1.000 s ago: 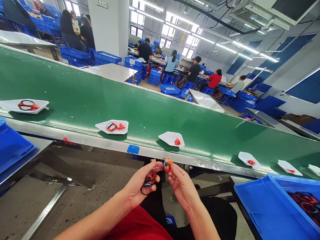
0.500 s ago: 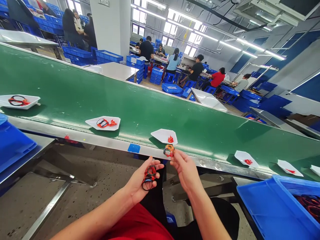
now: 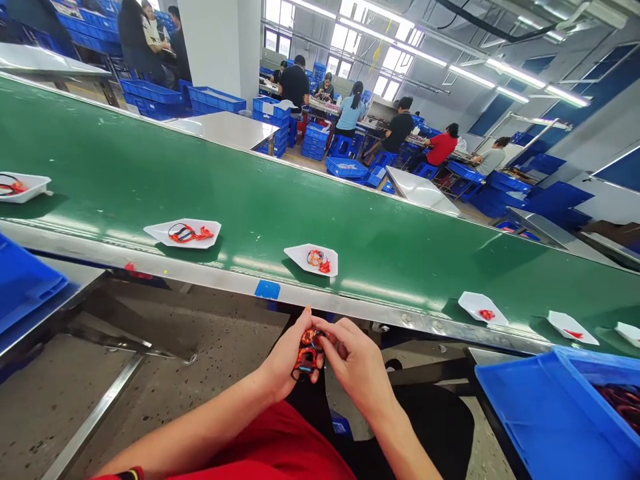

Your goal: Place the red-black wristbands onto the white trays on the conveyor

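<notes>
In the head view, my left hand (image 3: 281,360) is curled around several red-and-black loop-shaped pieces (image 3: 305,360); their exact kind is unclear. My right hand (image 3: 361,360) meets it from the right, thumb and fingertips pinching the edge of one of these pieces. Beyond both hands, a white pointed tray (image 3: 299,256) lies on the green conveyor belt (image 3: 260,200). Inside this tray are an orange-and-black loop (image 3: 315,257) and a small red piece (image 3: 325,267).
Left along the belt, another white tray (image 3: 157,230) holds a loop and red bits. Trays to the right, such as this one (image 3: 470,303), hold only red bits. Blue bins (image 3: 525,400) stand at both sides, the right one containing dark red loops. Several people sit working beyond the belt.
My right hand has let go of the orange-and-black loop, which now lies in the middle tray, and has come back to the pieces in my left hand. The trays appear farther left.
</notes>
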Demonstrator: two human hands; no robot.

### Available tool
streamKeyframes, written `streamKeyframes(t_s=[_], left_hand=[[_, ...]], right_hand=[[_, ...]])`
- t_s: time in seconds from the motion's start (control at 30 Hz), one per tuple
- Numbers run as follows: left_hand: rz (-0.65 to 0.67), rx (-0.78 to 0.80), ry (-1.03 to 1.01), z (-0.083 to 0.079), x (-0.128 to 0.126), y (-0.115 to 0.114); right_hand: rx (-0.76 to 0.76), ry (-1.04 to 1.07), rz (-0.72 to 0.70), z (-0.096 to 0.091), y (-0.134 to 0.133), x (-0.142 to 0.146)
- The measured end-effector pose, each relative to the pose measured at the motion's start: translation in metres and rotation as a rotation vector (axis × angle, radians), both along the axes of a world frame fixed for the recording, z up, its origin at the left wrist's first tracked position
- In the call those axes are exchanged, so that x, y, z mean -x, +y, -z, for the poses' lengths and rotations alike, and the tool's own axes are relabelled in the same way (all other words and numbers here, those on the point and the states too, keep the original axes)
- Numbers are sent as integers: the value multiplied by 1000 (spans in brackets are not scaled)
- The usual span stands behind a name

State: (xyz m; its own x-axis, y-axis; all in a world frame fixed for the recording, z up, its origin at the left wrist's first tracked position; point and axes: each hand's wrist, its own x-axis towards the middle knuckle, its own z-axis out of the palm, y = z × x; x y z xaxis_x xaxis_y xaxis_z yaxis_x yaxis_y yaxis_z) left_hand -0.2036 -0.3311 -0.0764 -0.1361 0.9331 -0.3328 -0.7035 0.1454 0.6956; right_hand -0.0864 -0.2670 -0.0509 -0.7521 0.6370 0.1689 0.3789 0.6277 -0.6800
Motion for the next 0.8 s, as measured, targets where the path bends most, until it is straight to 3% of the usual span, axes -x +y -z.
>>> streamKeyframes(t_s=[0.13, 0.43, 0.67, 0.8], left_hand=[[52, -12, 47, -1, -6, 0], [151, 57, -10, 6, -8, -1], [38, -23, 53, 3, -7, 2], [43, -55, 91, 6, -10, 4]], right_hand=[[22, 75, 78, 7, 3, -10], [42, 164, 165, 5, 3, -21], [350, 279, 237, 0, -2, -30], [412, 304, 203, 3, -4, -31]])
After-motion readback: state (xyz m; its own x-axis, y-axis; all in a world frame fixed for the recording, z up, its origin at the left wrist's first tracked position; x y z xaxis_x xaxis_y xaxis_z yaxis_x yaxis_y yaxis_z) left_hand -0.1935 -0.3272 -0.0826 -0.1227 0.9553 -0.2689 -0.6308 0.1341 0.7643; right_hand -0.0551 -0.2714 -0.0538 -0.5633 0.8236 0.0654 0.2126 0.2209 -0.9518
